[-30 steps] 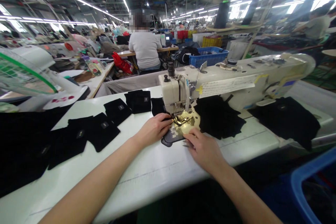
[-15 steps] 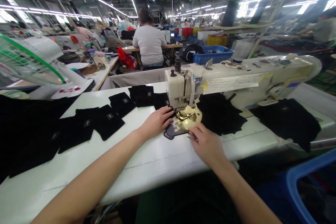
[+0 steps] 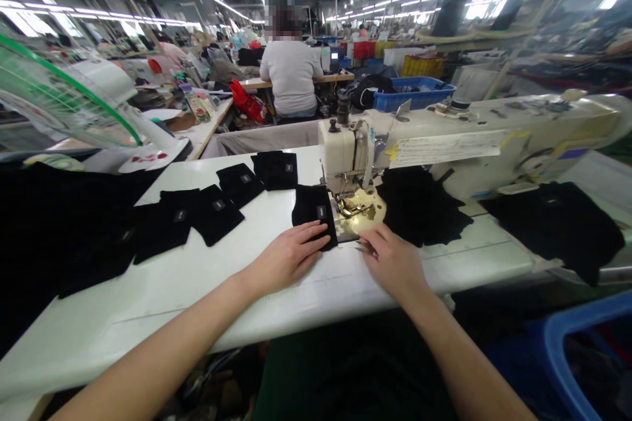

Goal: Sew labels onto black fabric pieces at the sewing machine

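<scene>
My left hand [image 3: 291,253] lies with its fingers stretched flat on the lower part of a black fabric piece [image 3: 310,200] that carries a small label. That piece rests just left of the sewing machine's brass-coloured needle plate [image 3: 368,209]. At the plate's front right edge, my right hand [image 3: 395,260] is closed around small thread snips [image 3: 366,248], whose pointed tips stick out to the left. The presser foot [image 3: 351,208] sits above the plate, with no fabric visible under it. The sewing machine head [image 3: 340,154] stands just beyond both hands.
Several labelled black pieces [image 3: 214,214] fan out leftward across the white table [image 3: 247,237]. More black fabric [image 3: 422,210] lies right of the plate, another pile [image 3: 557,223] farther right. A fan [image 3: 69,99] stands at left, a blue basket [image 3: 557,335] below right. A person [image 3: 291,75] sits ahead.
My left hand has drawn back toward me from the presser foot, and the labelled black piece now shows beside the plate. My right hand stays near the plate's edge. The view has shifted slightly.
</scene>
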Demonstrator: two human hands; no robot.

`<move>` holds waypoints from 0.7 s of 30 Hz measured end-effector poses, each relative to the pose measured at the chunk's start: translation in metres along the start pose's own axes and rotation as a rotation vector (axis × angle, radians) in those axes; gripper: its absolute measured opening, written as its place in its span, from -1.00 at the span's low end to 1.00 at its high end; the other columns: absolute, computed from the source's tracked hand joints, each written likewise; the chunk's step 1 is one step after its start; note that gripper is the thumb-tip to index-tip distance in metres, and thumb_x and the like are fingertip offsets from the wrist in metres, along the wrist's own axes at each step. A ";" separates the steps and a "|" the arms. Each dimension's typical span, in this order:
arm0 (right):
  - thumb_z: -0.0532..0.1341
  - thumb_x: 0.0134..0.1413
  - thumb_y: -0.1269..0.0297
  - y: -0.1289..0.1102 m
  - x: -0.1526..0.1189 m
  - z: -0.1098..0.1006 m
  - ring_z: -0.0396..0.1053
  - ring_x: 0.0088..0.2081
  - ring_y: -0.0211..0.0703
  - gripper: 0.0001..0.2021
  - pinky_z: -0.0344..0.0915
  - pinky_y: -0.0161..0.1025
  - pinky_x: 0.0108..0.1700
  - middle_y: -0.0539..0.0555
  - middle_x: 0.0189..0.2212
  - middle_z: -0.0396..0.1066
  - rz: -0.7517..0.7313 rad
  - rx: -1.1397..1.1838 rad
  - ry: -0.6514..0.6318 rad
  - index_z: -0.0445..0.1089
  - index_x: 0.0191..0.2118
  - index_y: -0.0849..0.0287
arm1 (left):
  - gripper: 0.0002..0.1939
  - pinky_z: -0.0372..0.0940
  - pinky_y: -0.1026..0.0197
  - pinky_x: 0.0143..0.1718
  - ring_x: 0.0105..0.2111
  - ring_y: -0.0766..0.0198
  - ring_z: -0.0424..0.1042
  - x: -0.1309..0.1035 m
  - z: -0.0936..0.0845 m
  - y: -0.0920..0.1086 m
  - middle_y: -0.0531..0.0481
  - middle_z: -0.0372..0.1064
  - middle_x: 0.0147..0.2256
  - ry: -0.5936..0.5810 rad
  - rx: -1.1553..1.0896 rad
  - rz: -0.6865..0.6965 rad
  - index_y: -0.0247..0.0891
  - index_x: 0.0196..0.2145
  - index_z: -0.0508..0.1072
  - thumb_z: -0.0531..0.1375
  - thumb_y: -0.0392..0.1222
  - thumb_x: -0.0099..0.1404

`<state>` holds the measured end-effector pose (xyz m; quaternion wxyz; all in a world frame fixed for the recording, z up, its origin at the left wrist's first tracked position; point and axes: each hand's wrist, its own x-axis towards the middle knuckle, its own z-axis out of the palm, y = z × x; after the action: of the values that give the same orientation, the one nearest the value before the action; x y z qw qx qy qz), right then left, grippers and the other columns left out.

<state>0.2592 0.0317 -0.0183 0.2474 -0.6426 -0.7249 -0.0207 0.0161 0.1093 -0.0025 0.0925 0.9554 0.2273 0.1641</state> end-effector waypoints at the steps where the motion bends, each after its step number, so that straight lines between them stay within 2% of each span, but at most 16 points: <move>1: 0.18 0.19 0.46 -0.002 0.000 0.000 0.43 -0.35 -0.17 -0.79 0.17 -0.27 -0.39 0.06 -0.21 0.48 -0.025 0.014 -0.007 0.51 -0.13 0.13 | -0.60 0.27 -0.14 0.23 0.27 -0.02 0.23 0.000 0.000 0.000 -0.22 0.27 0.25 -0.001 0.003 -0.001 -0.23 0.19 0.40 0.06 -0.24 0.45; 5: 0.18 0.22 0.40 -0.016 -0.001 0.002 0.47 -0.29 -0.14 -0.65 0.21 -0.27 -0.38 0.06 -0.18 0.48 -0.124 0.070 -0.089 0.44 0.10 0.09 | -0.61 0.26 -0.15 0.23 0.27 -0.04 0.24 -0.001 -0.001 0.003 -0.23 0.28 0.24 -0.006 -0.016 -0.016 -0.22 0.18 0.42 0.08 -0.20 0.45; 8: 0.21 0.21 0.35 -0.025 0.000 0.002 0.47 -0.26 -0.11 -0.63 0.22 -0.26 -0.37 0.08 -0.16 0.47 -0.159 0.038 -0.171 0.42 0.13 0.07 | -0.63 0.29 -0.06 0.21 0.21 0.01 0.32 0.001 -0.004 0.004 -0.20 0.36 0.18 0.019 -0.094 -0.073 -0.22 0.13 0.46 0.07 -0.12 0.47; 10: 0.23 0.18 0.37 -0.027 0.000 0.002 0.47 -0.24 -0.11 -0.61 0.23 -0.26 -0.36 0.09 -0.15 0.46 -0.173 0.013 -0.214 0.43 0.12 0.07 | -0.63 0.33 0.01 0.14 0.09 0.07 0.41 0.007 -0.008 0.000 -0.19 0.45 0.07 0.112 -0.100 -0.231 -0.24 0.07 0.49 0.01 -0.10 0.49; 12: 0.24 0.14 0.41 -0.027 0.000 0.001 0.47 -0.23 -0.10 -0.59 0.23 -0.26 -0.35 0.08 -0.15 0.46 -0.181 0.007 -0.236 0.43 0.12 0.07 | -0.62 0.35 -0.01 0.07 -0.02 0.03 0.45 0.018 -0.012 -0.009 -0.23 0.47 -0.05 0.191 0.004 -0.477 -0.31 0.02 0.50 0.03 -0.05 0.48; 15: 0.24 0.12 0.42 -0.026 0.000 -0.001 0.47 -0.23 -0.11 -0.58 0.22 -0.26 -0.35 0.08 -0.14 0.45 -0.181 0.005 -0.248 0.43 0.12 0.08 | -0.54 0.32 -0.06 0.02 -0.04 -0.11 0.41 0.040 -0.016 -0.028 -0.32 0.42 -0.12 0.148 0.192 -0.767 -0.43 -0.07 0.49 0.18 0.09 0.36; 18: 0.24 0.12 0.43 -0.026 -0.001 -0.001 0.46 -0.24 -0.13 -0.62 0.20 -0.27 -0.36 0.06 -0.15 0.45 -0.180 0.015 -0.251 0.44 0.07 0.07 | -0.59 0.32 0.01 -0.05 -0.07 -0.09 0.41 0.059 -0.015 -0.045 -0.28 0.38 -0.13 0.118 0.199 -0.883 -0.37 -0.21 0.46 0.29 0.09 0.25; 21: 0.23 0.11 0.43 -0.026 -0.001 -0.001 0.45 -0.26 -0.15 -0.65 0.20 -0.28 -0.36 0.05 -0.18 0.45 -0.188 0.037 -0.239 0.45 0.03 0.08 | -0.74 0.31 0.08 -0.14 -0.19 0.04 0.42 0.068 -0.011 -0.052 -0.11 0.37 -0.29 0.187 0.058 -0.905 -0.26 -0.43 0.38 0.37 -0.10 0.16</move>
<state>0.2355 0.0259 -0.0108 0.1682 -0.5651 -0.8064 0.0461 0.0490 0.1877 0.0131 0.1072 0.7432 0.6335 0.1865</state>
